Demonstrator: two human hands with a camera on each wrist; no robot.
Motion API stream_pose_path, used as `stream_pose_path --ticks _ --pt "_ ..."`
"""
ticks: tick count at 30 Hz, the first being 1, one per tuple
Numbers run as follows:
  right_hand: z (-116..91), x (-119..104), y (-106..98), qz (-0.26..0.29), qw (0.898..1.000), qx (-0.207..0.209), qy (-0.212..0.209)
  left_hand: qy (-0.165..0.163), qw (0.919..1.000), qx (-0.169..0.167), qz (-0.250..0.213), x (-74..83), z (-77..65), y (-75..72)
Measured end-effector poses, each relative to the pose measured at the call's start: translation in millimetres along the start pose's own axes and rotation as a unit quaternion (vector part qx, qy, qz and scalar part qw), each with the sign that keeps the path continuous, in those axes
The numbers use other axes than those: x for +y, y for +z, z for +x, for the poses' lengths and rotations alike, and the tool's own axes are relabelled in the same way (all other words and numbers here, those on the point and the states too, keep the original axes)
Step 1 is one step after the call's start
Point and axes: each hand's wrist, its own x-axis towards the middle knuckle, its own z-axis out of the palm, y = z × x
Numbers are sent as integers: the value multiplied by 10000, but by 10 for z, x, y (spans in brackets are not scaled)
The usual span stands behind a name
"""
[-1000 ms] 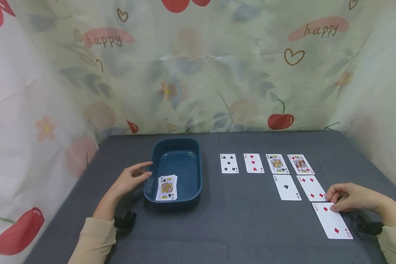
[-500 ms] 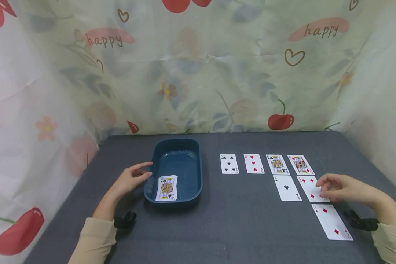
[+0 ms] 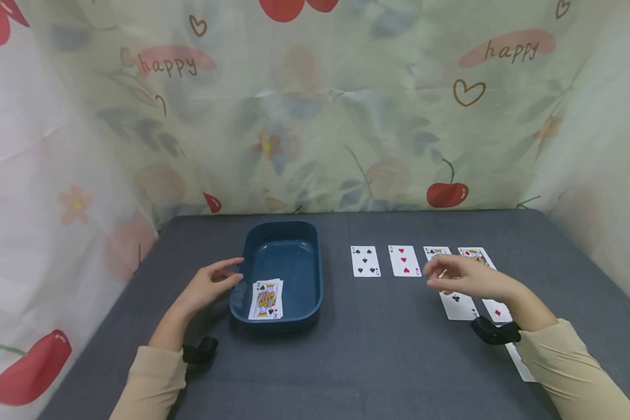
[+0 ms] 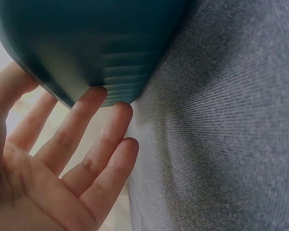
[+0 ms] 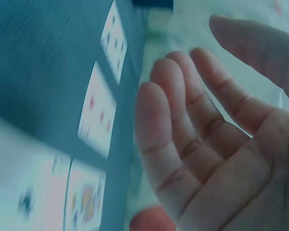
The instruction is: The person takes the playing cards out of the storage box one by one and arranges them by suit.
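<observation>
My left hand (image 3: 207, 286) is at the left rim of a dark blue tray (image 3: 289, 256), fingers loosely spread, fingertips right at its side; in the left wrist view several fingertips overlap its ribbed wall. A small stack of playing cards (image 3: 266, 298), a face card on top, lies in the tray. My right hand (image 3: 469, 279) holds nothing, its fingers gently curved and thumb apart, above the laid-out cards. Partly hidden under it are two face cards (image 3: 475, 254), the ace of clubs (image 3: 458, 307) and a four of diamonds (image 3: 497, 312). My sleeve covers most of a two of diamonds (image 3: 520, 364).
A five of spades (image 3: 365, 261) and a three of hearts (image 3: 404, 261) lie face up left of my right hand. Dark grey cloth (image 3: 367, 361) covers the table. A patterned curtain (image 3: 315, 146) hangs behind and at both sides.
My right hand has let go of the two of diamonds, left it on the table below the four of diamonds, and moved left over the other cards. My left hand has stayed at the tray.
</observation>
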Motion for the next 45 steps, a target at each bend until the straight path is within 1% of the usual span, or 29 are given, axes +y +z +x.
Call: stream_pose_path --ticks 9,12,18,26,31,37,40,45 --pt "565 -374 253 -4 9966 -19 -820 -32 10000 20 24 6 10 2" --pt "711 -529 325 34 9958 -53 -915 -54 10000 22 20 6 12 5" --pt "993 -813 475 97 9947 12 -1026 -70 10000 35 10 10 11 7" --pt "1391 -1153 642 415 9958 36 -820 -42 10000 28 46 12 8 9" --pt "1617 -1351 754 629 9945 49 -832 -6 10000 37 41 6 6 -2" --pt "1852 -1519 947 483 9950 -62 -869 32 10000 1 -8 1 15 -4" --pt "1950 -1560 1042 378 9968 -107 -703 26 10000 -38 13 3 21 -1" --pt "2107 -1585 1170 343 9990 -62 -287 32 10000 -57 10 6 19 -2"
